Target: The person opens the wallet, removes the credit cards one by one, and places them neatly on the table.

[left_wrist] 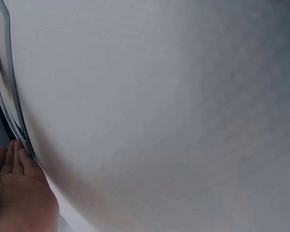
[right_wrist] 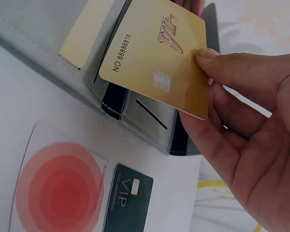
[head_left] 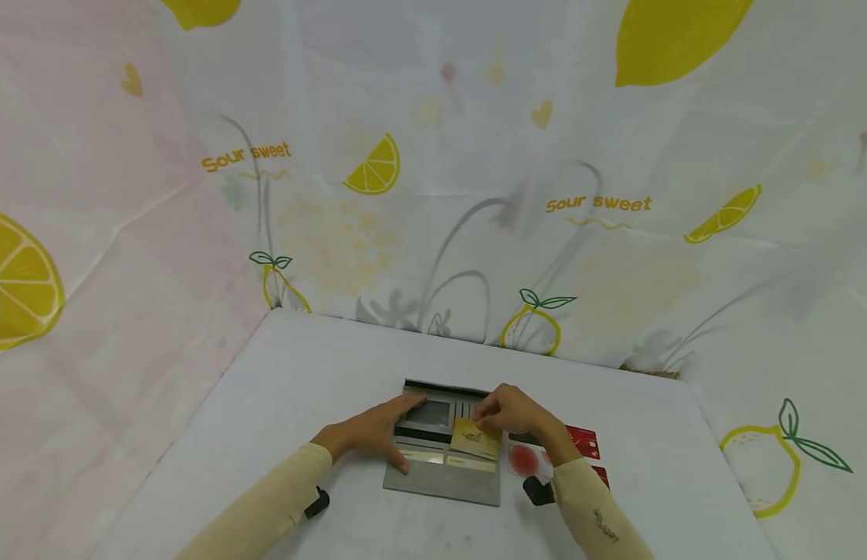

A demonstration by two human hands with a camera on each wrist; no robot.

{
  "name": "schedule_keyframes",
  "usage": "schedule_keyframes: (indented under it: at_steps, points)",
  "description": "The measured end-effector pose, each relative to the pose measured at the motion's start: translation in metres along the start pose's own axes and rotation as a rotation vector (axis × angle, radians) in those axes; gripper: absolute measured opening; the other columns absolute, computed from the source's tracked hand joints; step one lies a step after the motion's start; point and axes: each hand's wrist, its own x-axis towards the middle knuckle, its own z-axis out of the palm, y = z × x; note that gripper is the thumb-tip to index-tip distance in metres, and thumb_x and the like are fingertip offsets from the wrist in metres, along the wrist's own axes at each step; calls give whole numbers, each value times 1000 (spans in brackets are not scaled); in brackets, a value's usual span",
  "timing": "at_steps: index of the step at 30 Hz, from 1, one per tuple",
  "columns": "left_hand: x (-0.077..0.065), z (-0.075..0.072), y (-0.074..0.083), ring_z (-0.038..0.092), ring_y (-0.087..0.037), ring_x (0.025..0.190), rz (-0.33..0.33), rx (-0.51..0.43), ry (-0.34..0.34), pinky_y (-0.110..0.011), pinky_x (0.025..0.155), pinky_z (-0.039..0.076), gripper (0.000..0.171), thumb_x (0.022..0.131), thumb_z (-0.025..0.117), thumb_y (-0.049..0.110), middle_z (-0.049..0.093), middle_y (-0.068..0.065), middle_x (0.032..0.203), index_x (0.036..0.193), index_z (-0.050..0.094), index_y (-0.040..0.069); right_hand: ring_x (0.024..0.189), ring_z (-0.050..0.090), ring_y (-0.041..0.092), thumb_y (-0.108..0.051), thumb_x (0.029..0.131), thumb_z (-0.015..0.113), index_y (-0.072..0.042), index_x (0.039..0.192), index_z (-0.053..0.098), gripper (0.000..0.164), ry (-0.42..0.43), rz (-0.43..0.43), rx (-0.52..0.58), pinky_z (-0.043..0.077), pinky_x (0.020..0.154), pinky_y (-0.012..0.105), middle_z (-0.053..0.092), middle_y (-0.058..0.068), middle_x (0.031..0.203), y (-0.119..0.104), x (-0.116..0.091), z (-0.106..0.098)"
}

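A grey wallet (head_left: pixel 443 484) lies unfolded on the white table, with a clear window, slots and pale cards (head_left: pixel 471 463) tucked in its lower part. My right hand (head_left: pixel 519 412) pinches a gold VIP card (right_wrist: pixel 140 53) between thumb and fingers, over the wallet's right half. In the right wrist view the card is tilted, and its lower edge overlaps a pocket; whether it is inside cannot be told. My left hand (head_left: pixel 366 432) rests spread on the wallet's left side, thumb low and fingers high. The left wrist view shows its fingers (left_wrist: pixel 17 162) along the wallet's edge.
Right of the wallet lie a white card with red circles (right_wrist: pixel 60 188), a dark green VIP card (right_wrist: pixel 128 200) and red cards (head_left: pixel 583 442), partly behind the right forearm. A lemon-printed cloth (head_left: pixel 433 257) stands round the table's back and sides.
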Motion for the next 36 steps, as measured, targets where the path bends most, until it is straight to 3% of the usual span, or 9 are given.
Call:
schedule_keyframes:
  at_steps: [10,22,28,36]
  points:
    - [1,0,1,20,-23,146,0,7,0,-46,115,24,126,60,90,51,19,-3,161,157,18,16,71,59,9,-6,89,69,-8,90,76,8,-1,17,63,53,64,25,69,-4,81,8,-22,-4]
    - [-1,0,1,21,-28,145,15,-5,6,-49,114,24,124,61,90,48,21,-8,160,156,19,12,71,58,9,-8,89,68,-13,87,76,9,3,74,52,52,64,27,68,-6,82,21,-45,-6]
    - [-1,0,-1,21,-25,146,-3,-9,-8,-47,115,24,126,60,90,51,20,-4,160,157,18,17,71,56,9,-7,90,68,-12,86,75,10,5,72,33,50,64,26,66,-6,80,24,-55,-8]
    - [0,1,-1,21,-24,146,-4,-10,-3,-48,114,25,126,60,89,53,20,-4,160,157,18,18,60,55,11,-7,90,68,-9,89,75,7,2,89,87,46,48,23,67,-3,81,30,-69,-8]
